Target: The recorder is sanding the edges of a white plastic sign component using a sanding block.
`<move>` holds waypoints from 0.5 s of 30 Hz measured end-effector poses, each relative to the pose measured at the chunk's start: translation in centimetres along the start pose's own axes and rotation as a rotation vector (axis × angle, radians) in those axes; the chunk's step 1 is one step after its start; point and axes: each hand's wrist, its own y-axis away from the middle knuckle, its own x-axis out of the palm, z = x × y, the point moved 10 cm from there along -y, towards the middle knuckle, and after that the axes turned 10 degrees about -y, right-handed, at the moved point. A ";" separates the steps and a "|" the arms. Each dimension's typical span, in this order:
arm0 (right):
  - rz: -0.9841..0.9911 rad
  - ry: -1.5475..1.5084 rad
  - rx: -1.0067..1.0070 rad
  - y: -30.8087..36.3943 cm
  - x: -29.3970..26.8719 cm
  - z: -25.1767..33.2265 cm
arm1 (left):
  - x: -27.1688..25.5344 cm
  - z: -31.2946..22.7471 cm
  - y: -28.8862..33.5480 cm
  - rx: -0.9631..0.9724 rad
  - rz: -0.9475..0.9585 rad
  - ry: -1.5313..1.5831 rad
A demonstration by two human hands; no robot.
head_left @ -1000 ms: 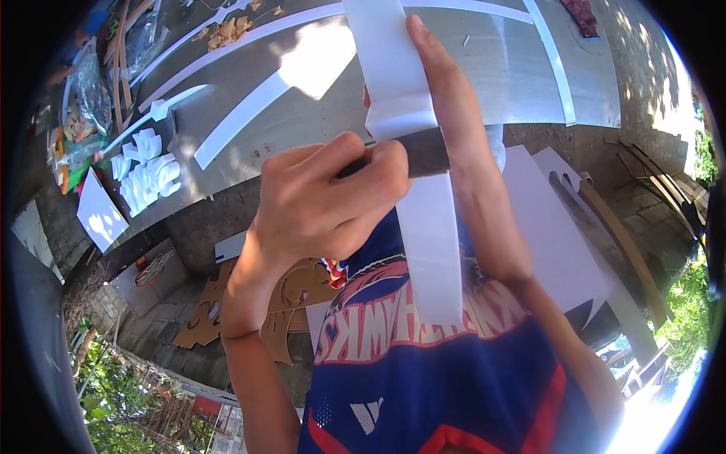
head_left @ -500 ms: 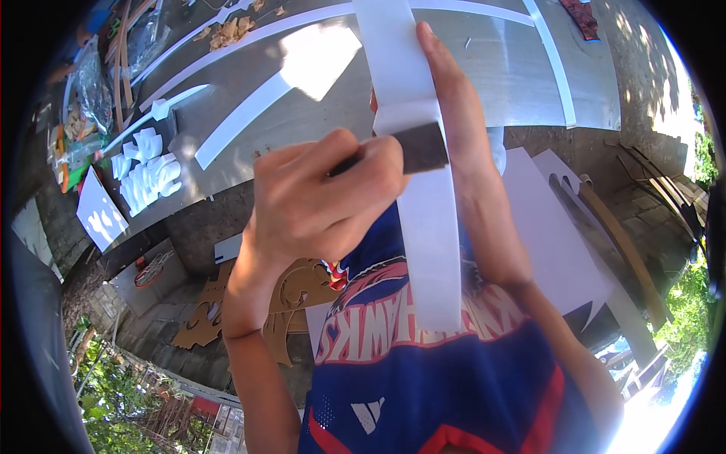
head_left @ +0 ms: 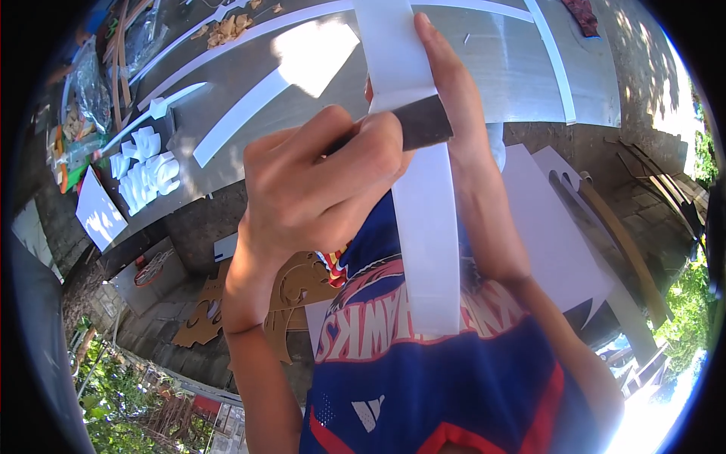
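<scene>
My left hand (head_left: 325, 178) is closed around a dark flat rectangular piece (head_left: 425, 123), whose free end lies across a long white strip (head_left: 429, 242). I cannot tell whether that piece is a blade or a sanding strip. Just under a raised fold or seam in the white strip, the dark piece crosses its face. My right hand (head_left: 454, 79) grips the strip from the right, thumb along its edge and a fingertip showing on the other side. Toward me the strip's lower end hangs in front of my blue jersey.
A grey metal table (head_left: 522, 91) carries white strips, crumpled brown paper (head_left: 229, 30) and white cut-out shapes (head_left: 147, 170). Clear plastic bags (head_left: 92, 87) lie far left. White sheets (head_left: 556, 227) stand at the right, and cut brown cardboard (head_left: 204, 314) lies low on the left.
My left hand has moved slightly up and to the left, and the dark piece has shifted up the strip toward the fold, tilting a little. My right hand stays nearly still.
</scene>
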 end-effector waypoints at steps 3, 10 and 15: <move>-0.135 -0.065 0.069 0.4 -1.1 -0.9 | 0.5 -1.5 0.1 0.120 0.057 0.128; 0.038 -0.124 0.014 -0.3 0.3 -0.4 | 0.7 -1.0 -0.3 0.112 0.032 0.109; -0.019 -0.017 -0.089 -0.3 -0.3 0.6 | 0.6 -0.7 -0.3 0.058 -0.007 0.039</move>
